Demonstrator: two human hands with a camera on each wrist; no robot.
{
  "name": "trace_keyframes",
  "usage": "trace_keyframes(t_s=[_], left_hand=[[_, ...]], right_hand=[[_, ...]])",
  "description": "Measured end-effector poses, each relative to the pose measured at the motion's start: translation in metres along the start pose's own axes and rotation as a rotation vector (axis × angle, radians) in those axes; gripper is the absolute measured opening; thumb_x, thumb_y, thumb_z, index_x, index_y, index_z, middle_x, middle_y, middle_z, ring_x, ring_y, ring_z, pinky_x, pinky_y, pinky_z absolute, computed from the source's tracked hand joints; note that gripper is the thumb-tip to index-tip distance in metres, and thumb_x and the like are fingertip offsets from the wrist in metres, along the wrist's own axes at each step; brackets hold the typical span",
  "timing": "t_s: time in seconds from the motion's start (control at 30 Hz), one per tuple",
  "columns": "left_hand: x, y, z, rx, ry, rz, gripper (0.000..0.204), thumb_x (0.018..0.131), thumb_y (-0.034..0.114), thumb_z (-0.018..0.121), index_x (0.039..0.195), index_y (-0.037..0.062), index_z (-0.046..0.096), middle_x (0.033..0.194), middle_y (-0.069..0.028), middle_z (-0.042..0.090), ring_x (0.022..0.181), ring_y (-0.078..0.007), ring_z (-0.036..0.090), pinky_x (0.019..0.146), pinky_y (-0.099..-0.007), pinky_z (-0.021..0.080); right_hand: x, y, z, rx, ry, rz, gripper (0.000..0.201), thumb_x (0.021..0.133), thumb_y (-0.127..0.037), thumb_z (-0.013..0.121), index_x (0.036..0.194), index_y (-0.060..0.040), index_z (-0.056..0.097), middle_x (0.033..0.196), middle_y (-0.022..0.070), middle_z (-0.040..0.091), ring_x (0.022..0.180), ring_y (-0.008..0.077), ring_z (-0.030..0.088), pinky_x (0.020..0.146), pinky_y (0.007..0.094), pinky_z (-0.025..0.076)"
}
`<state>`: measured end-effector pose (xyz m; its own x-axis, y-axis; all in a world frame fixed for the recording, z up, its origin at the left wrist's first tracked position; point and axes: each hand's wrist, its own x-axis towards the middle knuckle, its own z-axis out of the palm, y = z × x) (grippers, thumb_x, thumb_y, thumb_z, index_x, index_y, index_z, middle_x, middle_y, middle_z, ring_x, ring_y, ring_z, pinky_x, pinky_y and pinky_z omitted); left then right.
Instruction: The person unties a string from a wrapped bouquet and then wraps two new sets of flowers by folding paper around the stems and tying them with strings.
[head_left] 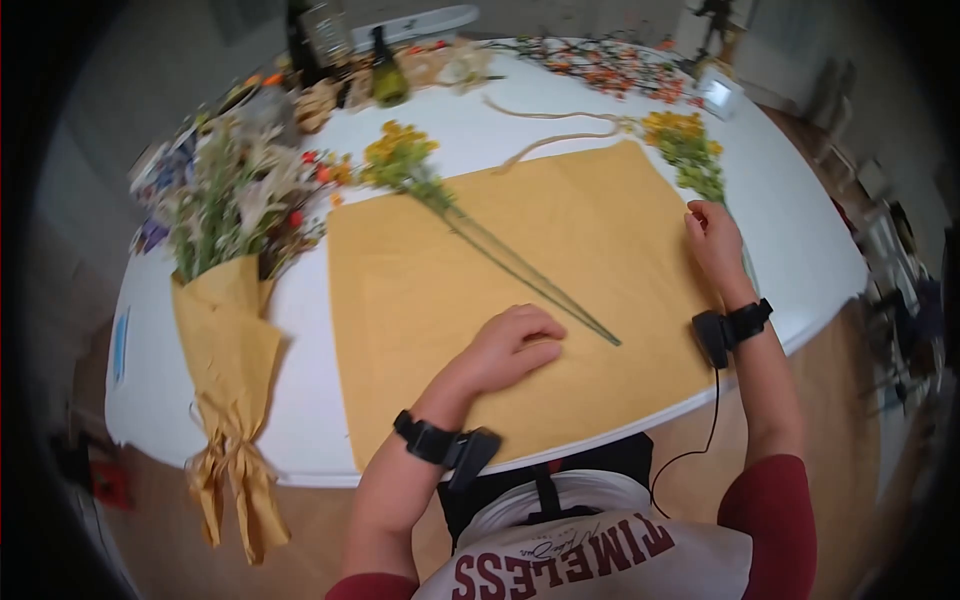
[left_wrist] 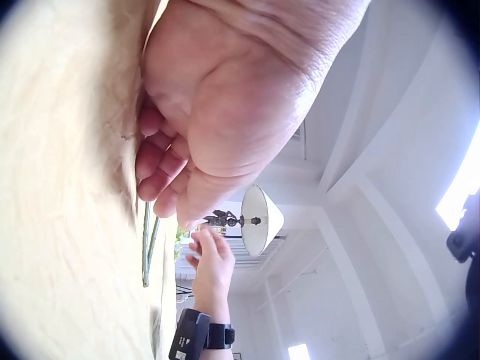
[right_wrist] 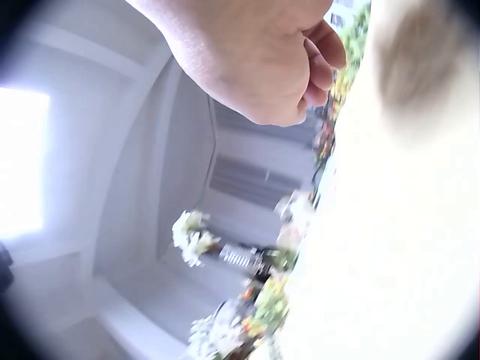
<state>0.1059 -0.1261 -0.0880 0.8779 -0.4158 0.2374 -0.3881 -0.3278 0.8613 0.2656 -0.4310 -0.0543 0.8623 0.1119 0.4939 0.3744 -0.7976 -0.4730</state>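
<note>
A large sheet of tan paper (head_left: pixel 430 350) lies on the white table, with a yellow-flowered stem bunch (head_left: pixel 430 190) placed diagonally across it. My left hand (head_left: pixel 512 348) rests on the paper, left of the lower stem ends; in the left wrist view its fingers (left_wrist: pixel 161 161) hang loosely bent with nothing in them. Over the sheet's right edge, my right hand (head_left: pixel 718 250) is beside a second yellow-flowered bunch (head_left: pixel 690 150). Its fingers (right_wrist: pixel 322 64) are loosely curled in the right wrist view, and no held thing shows.
A paper-wrapped bouquet (head_left: pixel 230 330) lies at the left, overhanging the front edge. Twine (head_left: pixel 560 138) lies behind the sheet. A green bottle (head_left: pixel 388 75), loose red-orange sprigs (head_left: pixel 600 65) and a small lit device (head_left: pixel 718 92) are along the back.
</note>
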Motion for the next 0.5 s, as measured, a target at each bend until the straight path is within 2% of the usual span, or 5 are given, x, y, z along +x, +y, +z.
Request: trace_keyframes(t_s=[0.07,0.13,0.2,0.4,0.5], left_hand=[[0.000,0.000,0.001,-0.027,-0.030,0.005,0.019,0.082,0.012,0.063,0.096,0.0011,0.061,0.093,-0.0068,0.057,0.085,-0.0151,0.055,0.071,-0.0259,0.046],[-0.001,0.001,0.002,-0.083,0.005,-0.083,0.017,0.082,0.010,0.062,0.097,0.0014,0.061,0.094,-0.0049,0.056,0.086,-0.0128,0.054,0.072,-0.0249,0.045],[-0.001,0.004,0.001,-0.095,-0.013,-0.091,0.017,0.082,0.010,0.061,0.097,0.0013,0.061,0.096,-0.0046,0.056,0.087,-0.0127,0.054,0.073,-0.0248,0.045],[-0.001,0.012,0.001,-0.125,0.001,-0.126,0.018,0.081,0.010,0.062,0.096,0.0004,0.062,0.095,-0.0066,0.058,0.089,-0.0168,0.054,0.077,-0.0270,0.044],[0.000,0.014,0.001,-0.144,0.018,-0.136,0.019,0.080,0.011,0.064,0.095,-0.0002,0.063,0.093,-0.0083,0.060,0.090,-0.0207,0.055,0.079,-0.0294,0.045]], right_hand=[[-0.004,0.040,-0.021,-0.407,0.073,0.069,0.026,0.079,-0.019,0.060,0.098,-0.0028,0.063,0.096,0.0124,0.061,0.087,0.0302,0.058,0.074,0.0414,0.049],[-0.015,0.070,-0.032,-0.469,0.112,0.148,0.025,0.078,-0.023,0.060,0.093,-0.0040,0.064,0.098,0.0130,0.058,0.091,0.0311,0.056,0.075,0.0436,0.049],[-0.024,0.080,-0.039,-0.591,-0.083,0.286,0.024,0.077,-0.024,0.061,0.089,-0.0040,0.064,0.095,0.0144,0.057,0.091,0.0324,0.056,0.074,0.0430,0.050],[-0.029,0.101,-0.038,-0.536,0.062,0.245,0.017,0.080,-0.020,0.056,0.083,-0.0045,0.062,0.084,0.0153,0.061,0.078,0.0325,0.061,0.070,0.0414,0.050],[-0.026,0.107,-0.040,-0.469,-0.016,0.410,0.019,0.084,-0.021,0.051,0.088,-0.0049,0.060,0.084,0.0170,0.064,0.080,0.0351,0.062,0.071,0.0446,0.049]])
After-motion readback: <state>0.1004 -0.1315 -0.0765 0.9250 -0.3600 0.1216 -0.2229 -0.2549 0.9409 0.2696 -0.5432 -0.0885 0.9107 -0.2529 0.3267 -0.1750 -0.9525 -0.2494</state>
